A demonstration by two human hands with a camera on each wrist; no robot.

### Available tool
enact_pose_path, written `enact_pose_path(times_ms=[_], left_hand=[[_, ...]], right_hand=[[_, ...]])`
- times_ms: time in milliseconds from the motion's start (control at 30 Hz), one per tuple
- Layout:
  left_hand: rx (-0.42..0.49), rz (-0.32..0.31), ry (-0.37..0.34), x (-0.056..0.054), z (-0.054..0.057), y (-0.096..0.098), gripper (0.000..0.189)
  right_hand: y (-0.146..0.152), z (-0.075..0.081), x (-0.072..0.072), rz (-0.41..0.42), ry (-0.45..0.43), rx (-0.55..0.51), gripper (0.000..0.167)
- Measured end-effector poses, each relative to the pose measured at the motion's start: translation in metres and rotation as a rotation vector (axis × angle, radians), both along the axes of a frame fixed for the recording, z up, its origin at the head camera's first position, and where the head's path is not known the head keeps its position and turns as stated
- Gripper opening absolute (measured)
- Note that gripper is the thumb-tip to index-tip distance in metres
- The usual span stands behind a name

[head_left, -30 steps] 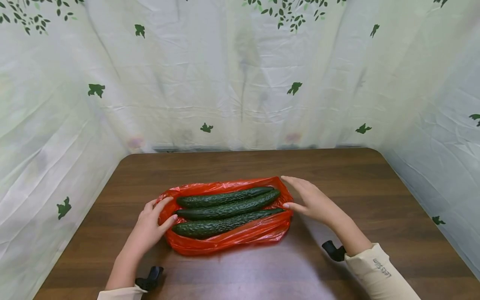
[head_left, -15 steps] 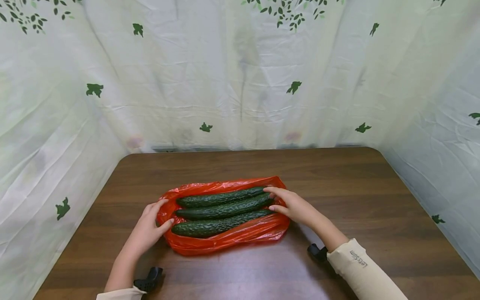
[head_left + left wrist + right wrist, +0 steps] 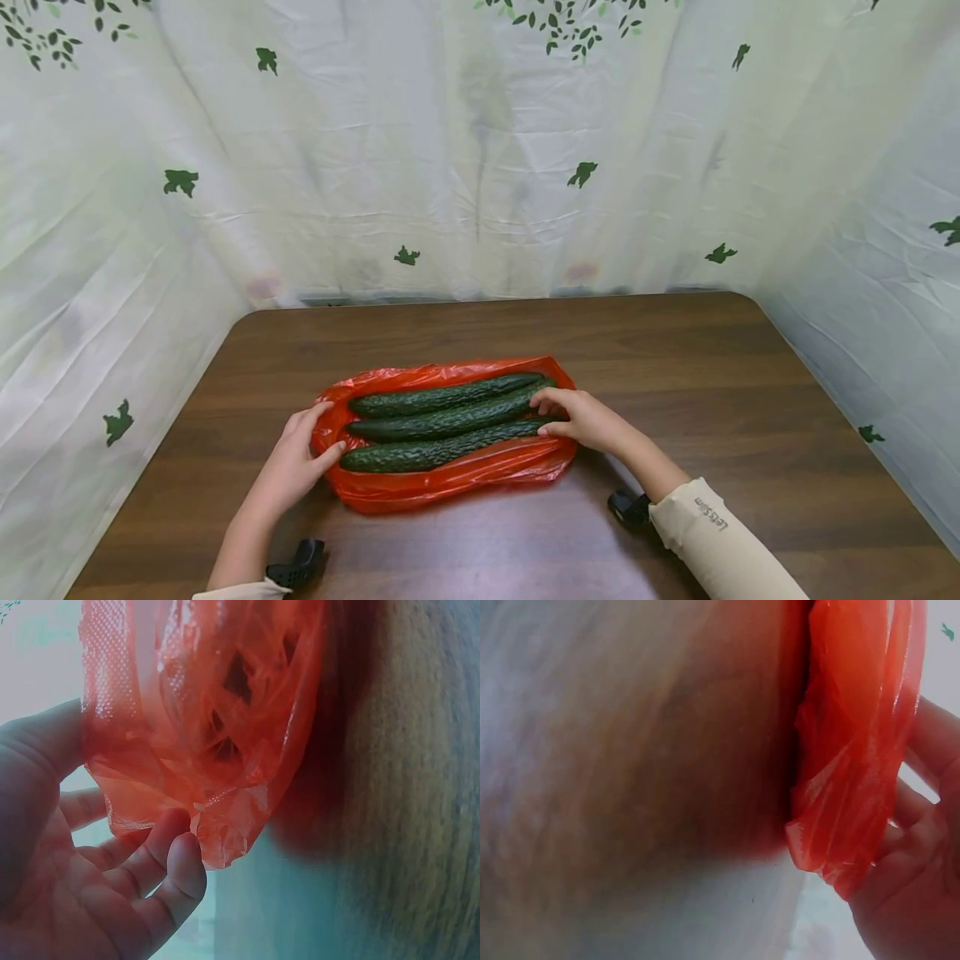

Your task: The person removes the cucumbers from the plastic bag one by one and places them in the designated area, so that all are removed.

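Note:
Three long, bumpy dark green cucumbers lie side by side in a red plastic bag [image 3: 450,492]: the far cucumber [image 3: 442,397], the middle cucumber [image 3: 442,422] and the near cucumber [image 3: 442,451]. My left hand [image 3: 288,458] rests at the bag's left end, thumb and fingers spread apart around it. In the left wrist view, the loosely bent fingers [image 3: 184,874] touch the crumpled plastic. At the other end, my right hand [image 3: 588,421] reaches over the rim. Its fingers curl down by the middle cucumber and its thumb lies against the near cucumber's end. The bag hides those fingertips in the right wrist view.
The bag sits on a brown wooden table [image 3: 660,342] with rounded far corners. A pale curtain [image 3: 480,167] with green leaf prints hangs behind it and along both sides. Black wrist devices [image 3: 630,507] are strapped at both cuffs.
My right hand has moved left from the bag's right rim onto the cucumbers' ends, and its fingers have bent down. My left hand has barely moved.

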State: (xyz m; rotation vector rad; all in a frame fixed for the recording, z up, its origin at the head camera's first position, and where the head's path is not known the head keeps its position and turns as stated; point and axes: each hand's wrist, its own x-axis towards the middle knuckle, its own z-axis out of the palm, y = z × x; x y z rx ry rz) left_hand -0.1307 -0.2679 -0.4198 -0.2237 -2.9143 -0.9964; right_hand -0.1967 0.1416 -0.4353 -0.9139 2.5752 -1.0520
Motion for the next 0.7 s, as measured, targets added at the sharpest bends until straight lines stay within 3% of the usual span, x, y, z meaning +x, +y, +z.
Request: enact_pose_path(times_ms=[300, 700], left_hand=[[0.013, 0.006, -0.028, 0.000, 0.000, 0.000, 0.060], [0.016, 0.017, -0.074, 0.000, -0.003, -0.001, 0.061]], right_hand=[[0.009, -0.006, -0.006, 0.045, -0.009, 0.045, 0.028], [0.012, -0.007, -0.009, 0.031, -0.067, -0.138, 0.026]])
